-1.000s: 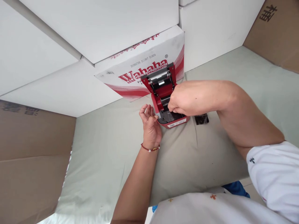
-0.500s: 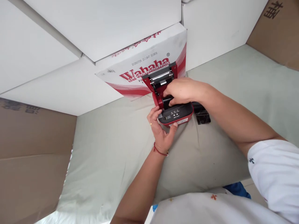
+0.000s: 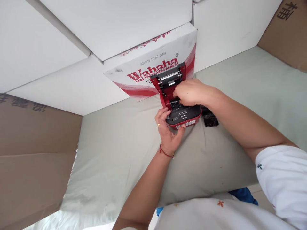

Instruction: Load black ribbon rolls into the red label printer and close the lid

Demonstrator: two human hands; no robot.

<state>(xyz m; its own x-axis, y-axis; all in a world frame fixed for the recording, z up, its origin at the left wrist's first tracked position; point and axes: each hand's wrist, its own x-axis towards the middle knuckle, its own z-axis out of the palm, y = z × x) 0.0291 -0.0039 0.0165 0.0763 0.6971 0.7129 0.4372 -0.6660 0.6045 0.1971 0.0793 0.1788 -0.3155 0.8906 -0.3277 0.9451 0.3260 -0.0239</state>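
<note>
The box point(image 3: 153, 65) reads "Wahaha ®" in red, with "20260728 2119HT 01909" above. Before it, on the cloth point(image 3: 115, 150), sits the open red device point(image 3: 189, 123). The left hand point(image 3: 168, 132) grips its near left corner; the right hand's point(image 3: 190, 92) fingertips are inside, their grip hidden.

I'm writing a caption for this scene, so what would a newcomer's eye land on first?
Probably the red and black device on the pale green cloth, its lid raised, with the left hand around its near left corner and the right hand reaching inside. Next might come the big red "Wahaha" lettering on the white carton just behind the lid.
</note>
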